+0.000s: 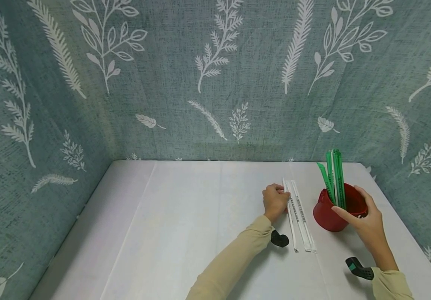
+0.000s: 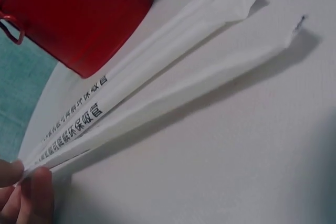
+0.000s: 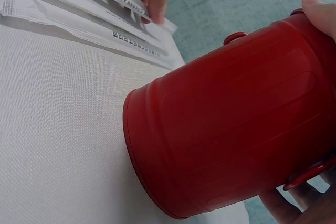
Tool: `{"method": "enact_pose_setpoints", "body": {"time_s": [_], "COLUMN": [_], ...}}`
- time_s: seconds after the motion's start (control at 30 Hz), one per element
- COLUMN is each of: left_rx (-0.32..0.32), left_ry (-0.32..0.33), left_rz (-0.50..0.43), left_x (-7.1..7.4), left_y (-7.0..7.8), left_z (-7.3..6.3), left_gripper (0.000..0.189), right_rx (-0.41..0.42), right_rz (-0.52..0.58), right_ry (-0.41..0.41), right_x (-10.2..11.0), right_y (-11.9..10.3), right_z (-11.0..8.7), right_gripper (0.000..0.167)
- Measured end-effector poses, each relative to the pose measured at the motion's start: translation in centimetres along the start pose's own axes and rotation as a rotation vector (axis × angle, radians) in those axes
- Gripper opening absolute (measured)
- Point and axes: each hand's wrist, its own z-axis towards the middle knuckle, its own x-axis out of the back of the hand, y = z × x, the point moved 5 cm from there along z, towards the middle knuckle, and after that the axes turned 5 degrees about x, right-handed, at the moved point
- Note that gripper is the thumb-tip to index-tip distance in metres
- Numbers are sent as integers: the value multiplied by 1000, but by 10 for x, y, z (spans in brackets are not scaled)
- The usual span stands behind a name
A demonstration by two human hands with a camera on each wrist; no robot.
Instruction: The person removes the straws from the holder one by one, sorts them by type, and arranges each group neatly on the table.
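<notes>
My left hand pinches a white paper-wrapped straw near its far end, between thumb and fingers. Two more white wrapped straws lie side by side just right of it, with dark printing on their wrappers. In the left wrist view the pinched straw appears slightly raised above its shadow. My right hand grips a red bucket around its rim, thumb in front. Several slim green sticks stand in the bucket. The right wrist view shows the bucket's smooth side and its base.
The white tabletop spreads left of the straws. Behind it hangs a green leaf-patterned cloth, also at both sides. A black wrist device sits on the left wrist, another on the right.
</notes>
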Motion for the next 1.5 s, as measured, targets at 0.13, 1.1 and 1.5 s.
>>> {"method": "enact_pose_setpoints", "body": {"time_s": [0.13, 1.1, 1.5], "left_rx": [-24, -207, -177], "left_ry": [16, -80, -75], "left_rz": [13, 338, 243], "left_x": [3, 6, 3], "left_y": [1, 12, 11], "left_z": [1, 2, 2], "left_gripper": [19, 15, 12], "right_rx": [-10, -2, 3], "right_rz": [-9, 0, 2], "right_ry": [7, 5, 0], "right_x": [0, 0, 0], "right_y": [2, 0, -1], "right_z": [0, 0, 0], "right_gripper": [81, 81, 81]}}
